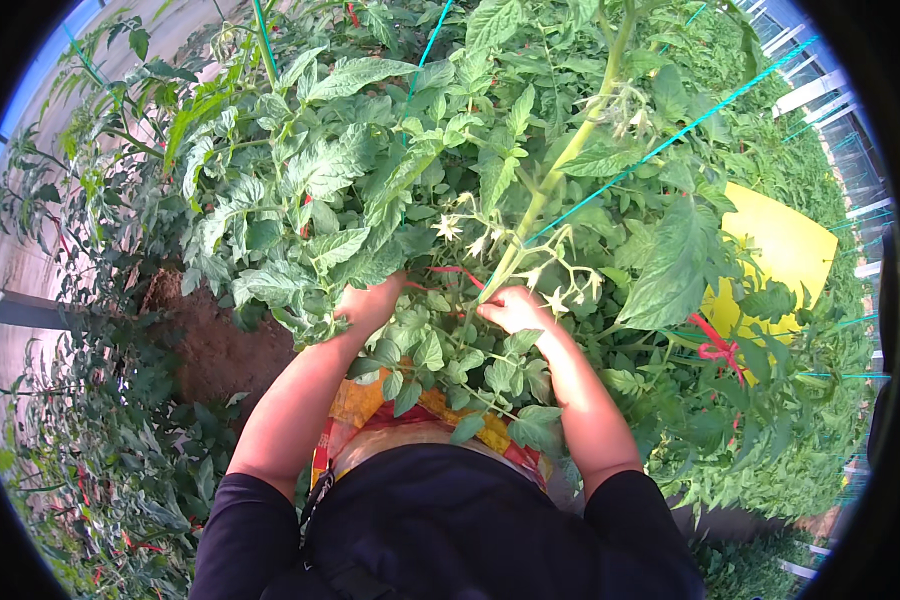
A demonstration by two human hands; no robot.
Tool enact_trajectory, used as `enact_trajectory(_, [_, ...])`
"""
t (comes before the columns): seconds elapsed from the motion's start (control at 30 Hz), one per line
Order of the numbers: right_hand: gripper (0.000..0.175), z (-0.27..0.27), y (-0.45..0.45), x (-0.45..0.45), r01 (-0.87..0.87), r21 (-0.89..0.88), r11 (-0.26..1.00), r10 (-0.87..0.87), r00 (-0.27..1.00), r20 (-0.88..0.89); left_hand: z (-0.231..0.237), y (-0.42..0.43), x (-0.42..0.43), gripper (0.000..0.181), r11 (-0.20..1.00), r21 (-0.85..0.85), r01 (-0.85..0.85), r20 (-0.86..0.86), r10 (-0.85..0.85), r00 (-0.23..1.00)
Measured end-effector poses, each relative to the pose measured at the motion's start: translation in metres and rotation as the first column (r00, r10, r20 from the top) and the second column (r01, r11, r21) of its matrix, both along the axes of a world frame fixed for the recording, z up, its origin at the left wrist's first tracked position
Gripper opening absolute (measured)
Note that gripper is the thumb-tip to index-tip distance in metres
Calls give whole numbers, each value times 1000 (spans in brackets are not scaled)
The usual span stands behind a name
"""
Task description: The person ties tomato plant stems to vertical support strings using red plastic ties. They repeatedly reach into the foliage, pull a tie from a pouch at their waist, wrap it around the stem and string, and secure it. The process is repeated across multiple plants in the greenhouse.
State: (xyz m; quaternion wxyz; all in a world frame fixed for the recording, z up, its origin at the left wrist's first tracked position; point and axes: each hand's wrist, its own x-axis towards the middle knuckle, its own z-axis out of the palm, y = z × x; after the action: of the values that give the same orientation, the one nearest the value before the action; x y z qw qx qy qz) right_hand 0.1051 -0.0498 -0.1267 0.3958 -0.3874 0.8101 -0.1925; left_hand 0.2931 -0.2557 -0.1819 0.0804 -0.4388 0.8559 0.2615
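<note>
A thick green tomato stem [542, 202] slants down in front of me, with a teal string [630, 169] running close along its lower part. Pale tomato flowers [447, 227] hang on both sides of it. My right hand [516, 306] is at the lower stem, thumb and fingertips pinched together where a thin red ribbon [457, 269] passes around the stem. On the other side, my left hand [373, 301] reaches in under tomato leaves [345, 259]. Leaves cover its fingers, and a red strand shows beside it. What that hand grips is hidden.
A yellow card [780, 255] hangs among the plants at right, near a knotted red ribbon [716, 349]. Upright teal strings [425, 56] rise through the foliage. Bare soil [229, 345] shows at left. Leafy shoots [465, 367] spread between my forearms, above a red-and-yellow bag [367, 401] at my waist.
</note>
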Motion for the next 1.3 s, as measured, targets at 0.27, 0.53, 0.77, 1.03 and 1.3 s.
enact_trajectory(0.27, [27, -7, 13, -21, 75, -313, 947, -19, 984, 177, 108, 22, 8, 42, 995, -18, 101, 56, -99, 993])
enact_trajectory(0.53, [23, 24, 23, -34, 206, -638, 742, -255, 967, 15, 156, 35, -12, 32, 923, 304, 234, -415, -92, 905])
enact_trajectory(0.77, [20, 51, 9, -15, 16, -569, 822, -215, 934, -285, 97, 16, -69, 22, 926, 49, 373, -394, -326, 860])
enact_trajectory(1.03, [20, 18, -9, -19, 177, -737, 652, -211, 976, 48, 104, 14, -99, 12, 609, 692, 387, -358, -175, 917])
enact_trajectory(1.3, [25, 36, 3, -14, 381, -703, 600, -483, 873, 62, 99, 13, -94, 15, 644, 748, 161, -433, 289, 854])
